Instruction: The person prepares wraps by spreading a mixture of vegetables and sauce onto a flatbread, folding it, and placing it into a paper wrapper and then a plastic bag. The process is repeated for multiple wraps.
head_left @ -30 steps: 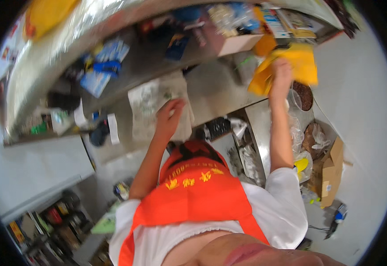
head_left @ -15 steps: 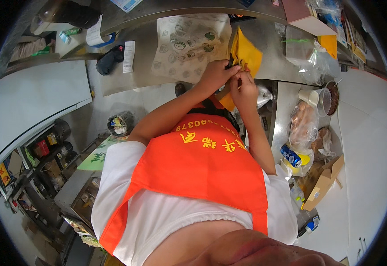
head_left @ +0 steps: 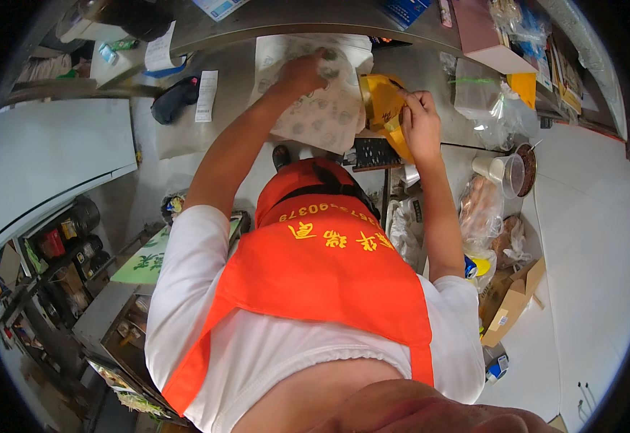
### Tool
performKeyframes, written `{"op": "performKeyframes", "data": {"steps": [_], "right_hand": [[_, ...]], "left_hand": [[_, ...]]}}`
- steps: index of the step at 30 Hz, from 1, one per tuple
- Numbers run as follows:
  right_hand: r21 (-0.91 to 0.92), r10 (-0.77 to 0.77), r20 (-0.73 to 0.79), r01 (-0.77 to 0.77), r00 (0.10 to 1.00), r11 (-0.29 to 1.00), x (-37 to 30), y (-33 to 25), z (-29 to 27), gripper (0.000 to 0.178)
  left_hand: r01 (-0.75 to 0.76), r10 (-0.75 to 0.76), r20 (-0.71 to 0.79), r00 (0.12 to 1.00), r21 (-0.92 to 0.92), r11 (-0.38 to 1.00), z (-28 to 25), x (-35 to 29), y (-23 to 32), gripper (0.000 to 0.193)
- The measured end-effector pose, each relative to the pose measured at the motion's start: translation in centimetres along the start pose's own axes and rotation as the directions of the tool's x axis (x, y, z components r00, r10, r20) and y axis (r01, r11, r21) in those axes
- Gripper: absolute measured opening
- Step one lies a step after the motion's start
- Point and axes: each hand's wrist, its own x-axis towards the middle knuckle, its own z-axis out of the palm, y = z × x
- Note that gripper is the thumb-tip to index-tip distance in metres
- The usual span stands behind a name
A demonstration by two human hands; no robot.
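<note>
A sheet of white printed wrapping paper [head_left: 326, 115] lies on the metal counter, one end hanging past its near edge. My left hand [head_left: 302, 76] reaches over this paper, seen from the back. Its fingers are blurred against the print, and I cannot tell whether they touch or grip anything. To the right, a yellow paper bag [head_left: 383, 101] hangs tilted over the counter's near edge. My right hand [head_left: 421, 123] pinches the bag's right edge between thumb and fingers. What the bag contains, if anything, is hidden.
A dark pouch-like item [head_left: 174, 99] and a paper slip [head_left: 206, 96] lie to the left. Clear plastic bags [head_left: 502, 115], a clear cup [head_left: 511, 175] and a bag of eggs [head_left: 479, 206] are on the right. A metal shelf edge [head_left: 279, 47] crosses above the counter.
My hands were together at the yellow bag. The left has moved away to the left, over the paper; the right keeps the bag, which has come lower and shows its printed side.
</note>
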Motion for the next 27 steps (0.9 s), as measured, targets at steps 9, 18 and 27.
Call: {"op": "performKeyframes", "data": {"steps": [9, 18, 27], "right_hand": [[0.064, -0.383, 0.047, 0.380, 0.922, 0.923, 2.2, -7.5, 2.6, 0.032], [0.197, -0.613, 0.294, 0.581, 0.734, 0.790, 1.5, -12.9, 0.7, 0.028], [-0.046, -0.588, 0.430, 0.667, 0.685, 0.743, 2.3, -11.3, 9.4, 0.009]], "left_hand": [[0.120, 0.070, 0.114, 0.991, -0.988, -0.095, 1.3, -13.3, -3.4, 0.071], [0.193, 0.183, 0.071, 0.981, -0.510, -0.838, 9.7, -7.9, -1.8, 0.038], [-0.594, 0.170, -0.850, 0.498, -0.192, 0.781, 9.5, -10.9, -3.1, 0.027]]}}
